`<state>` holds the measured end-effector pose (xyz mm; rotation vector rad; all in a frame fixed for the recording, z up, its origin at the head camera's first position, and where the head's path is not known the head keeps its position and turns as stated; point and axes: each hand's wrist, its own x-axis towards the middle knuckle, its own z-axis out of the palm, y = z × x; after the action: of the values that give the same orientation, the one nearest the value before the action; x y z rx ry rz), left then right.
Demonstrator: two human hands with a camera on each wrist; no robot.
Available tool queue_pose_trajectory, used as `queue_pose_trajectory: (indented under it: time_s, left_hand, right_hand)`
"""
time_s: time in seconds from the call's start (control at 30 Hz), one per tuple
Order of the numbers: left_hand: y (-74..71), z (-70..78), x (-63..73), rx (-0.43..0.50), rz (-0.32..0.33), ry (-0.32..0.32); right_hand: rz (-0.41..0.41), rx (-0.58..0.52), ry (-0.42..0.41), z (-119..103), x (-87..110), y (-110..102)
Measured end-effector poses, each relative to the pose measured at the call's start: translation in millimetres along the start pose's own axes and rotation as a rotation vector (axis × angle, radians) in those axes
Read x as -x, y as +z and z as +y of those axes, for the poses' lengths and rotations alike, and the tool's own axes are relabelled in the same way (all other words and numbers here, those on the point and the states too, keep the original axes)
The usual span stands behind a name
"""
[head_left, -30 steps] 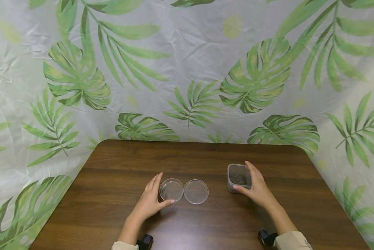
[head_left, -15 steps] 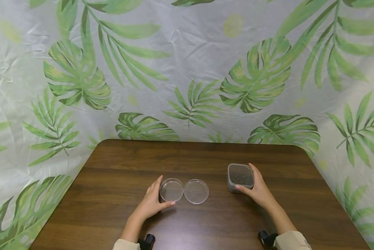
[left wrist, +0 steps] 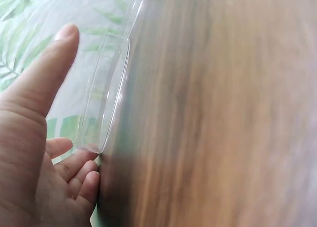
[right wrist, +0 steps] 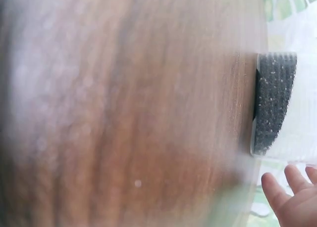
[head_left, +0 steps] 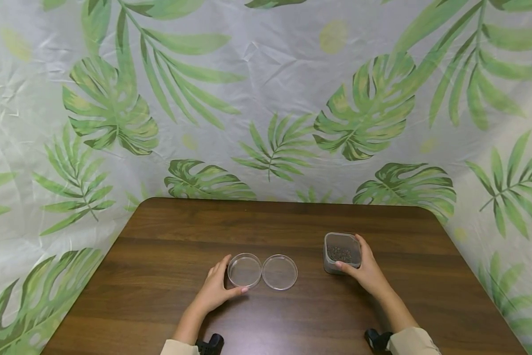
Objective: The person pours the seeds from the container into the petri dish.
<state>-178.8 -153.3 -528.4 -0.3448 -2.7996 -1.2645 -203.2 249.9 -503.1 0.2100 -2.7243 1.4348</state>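
In the head view a clear round dish (head_left: 245, 270) lies flat on the dark wooden table. My left hand (head_left: 214, 290) curves loosely beside it, thumb at the near rim and fingertips at its left edge. The left wrist view shows that thumb raised apart from the dish wall (left wrist: 105, 96). A second shallow clear dish (head_left: 280, 272) sits against the first one's right side. Further right stands a clear square tub (head_left: 332, 267) with dark, speckled grains (right wrist: 275, 101) in it. My right hand (head_left: 372, 272) lies around its right side with relaxed fingers; the right wrist view shows fingertips just off the wall.
The wooden table (head_left: 275, 222) has rounded back corners. Behind it hangs a pale cloth (head_left: 275, 88) printed with green leaves. A black wrist device (head_left: 211, 343) sits at each sleeve's cuff.
My right hand has drawn slightly to the right, its index finger leaving the tub's back rim for the corner. The left fingertips have lowered slightly. Both dishes and the tub stay in place.
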Motion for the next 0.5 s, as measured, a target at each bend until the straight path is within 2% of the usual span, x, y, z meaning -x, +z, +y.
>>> queue_pose_trajectory:
  time_s: [0.5]
  left_hand:
    - [9.4, -8.6, -0.2, -0.066, 0.065, 0.031]
  right_hand:
    - [0.013, -0.119, 0.013, 5.4, -1.9, 2.8]
